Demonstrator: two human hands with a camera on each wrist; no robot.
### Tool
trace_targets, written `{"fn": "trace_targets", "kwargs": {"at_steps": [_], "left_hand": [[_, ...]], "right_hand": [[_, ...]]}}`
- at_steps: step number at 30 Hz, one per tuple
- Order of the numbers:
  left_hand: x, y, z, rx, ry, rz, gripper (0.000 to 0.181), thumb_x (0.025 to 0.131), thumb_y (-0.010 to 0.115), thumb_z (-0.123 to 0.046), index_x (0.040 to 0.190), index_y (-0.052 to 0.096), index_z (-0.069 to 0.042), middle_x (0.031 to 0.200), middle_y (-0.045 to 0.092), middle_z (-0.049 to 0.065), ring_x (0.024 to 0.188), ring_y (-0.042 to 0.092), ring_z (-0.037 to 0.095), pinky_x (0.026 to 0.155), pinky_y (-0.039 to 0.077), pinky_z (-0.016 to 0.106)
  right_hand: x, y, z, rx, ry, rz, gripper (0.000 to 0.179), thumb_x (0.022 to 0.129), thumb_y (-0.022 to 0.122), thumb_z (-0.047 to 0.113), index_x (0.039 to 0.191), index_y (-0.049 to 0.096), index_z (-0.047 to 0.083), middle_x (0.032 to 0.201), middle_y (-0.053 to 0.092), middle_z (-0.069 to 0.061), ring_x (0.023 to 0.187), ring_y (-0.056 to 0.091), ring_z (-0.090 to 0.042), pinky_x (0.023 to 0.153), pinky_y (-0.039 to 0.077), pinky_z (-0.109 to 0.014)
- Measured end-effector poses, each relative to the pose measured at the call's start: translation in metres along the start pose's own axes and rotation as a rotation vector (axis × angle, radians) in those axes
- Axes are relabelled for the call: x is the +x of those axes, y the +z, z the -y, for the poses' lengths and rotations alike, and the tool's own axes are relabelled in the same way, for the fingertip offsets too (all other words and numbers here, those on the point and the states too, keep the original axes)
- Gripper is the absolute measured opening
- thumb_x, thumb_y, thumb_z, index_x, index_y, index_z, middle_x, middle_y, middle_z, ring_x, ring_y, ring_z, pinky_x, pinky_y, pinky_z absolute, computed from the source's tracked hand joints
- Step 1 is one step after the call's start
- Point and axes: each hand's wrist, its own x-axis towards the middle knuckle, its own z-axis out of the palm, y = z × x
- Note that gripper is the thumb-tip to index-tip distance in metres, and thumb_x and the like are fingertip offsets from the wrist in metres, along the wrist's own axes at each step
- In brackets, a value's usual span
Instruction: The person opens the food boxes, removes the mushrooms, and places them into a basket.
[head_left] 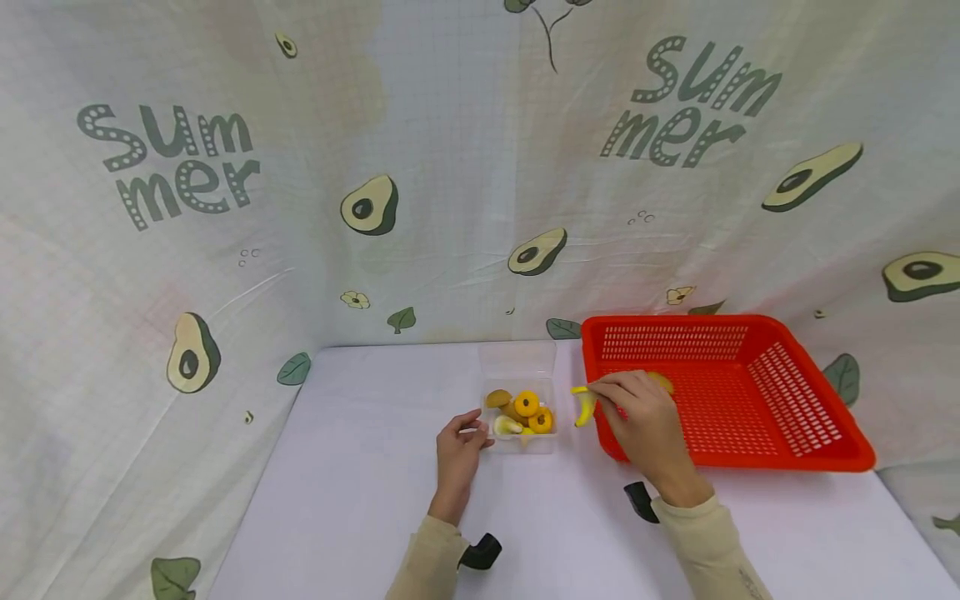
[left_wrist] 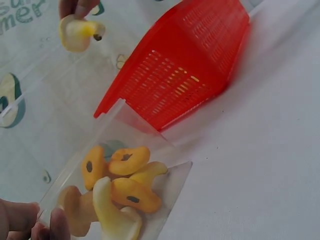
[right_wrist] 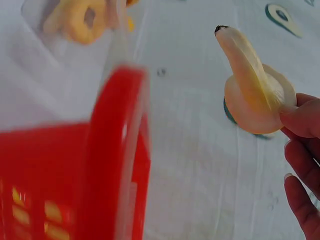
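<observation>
My right hand point(head_left: 643, 421) pinches a pale yellow toy point(right_wrist: 252, 85) between thumb and fingers, near the left rim of the red basket point(head_left: 806, 375). The toy has a round, cap-like part and a curved, banana-like stalk with a dark tip. To the left stands a clear plastic box point(head_left: 517, 446) with its lid raised. My left hand point(head_left: 459, 457) holds the box's left side, its fingertips and thumb at the wall. Inside lie orange ring-shaped pieces point(left_wrist: 135, 194), a brown toy mushroom point(left_wrist: 75, 212), a pale curved piece point(left_wrist: 117, 215) and other yellow bits.
A brownish-yellow piece point(head_left: 662, 382) lies in the basket, partly behind my right hand. The basket's raised rim stands between my right hand and its inside. A printed cloth point(head_left: 450, 275) hangs behind the white table point(head_left: 360, 467).
</observation>
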Motion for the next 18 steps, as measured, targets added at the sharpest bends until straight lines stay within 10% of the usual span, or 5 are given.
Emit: {"fn": "trace_targets", "kwargs": {"at_steps": [18], "left_hand": [[0.002,0.001,0.001,-0.018,-0.073,-0.004,0.033,0.099,0.069,0.001,0.129,0.064,0.013,0.104,0.061,0.013,0.078,0.060,0.016,0.074,0.066,0.026]], "right_hand": [[-0.037,-0.056,-0.067,-0.173,0.173,-0.063,0.036,0.070,0.089,-0.016,0.103,0.079,-0.006,0.098,0.075,-0.019,0.091,0.065,-0.038,0.077,0.049,-0.043]]}}
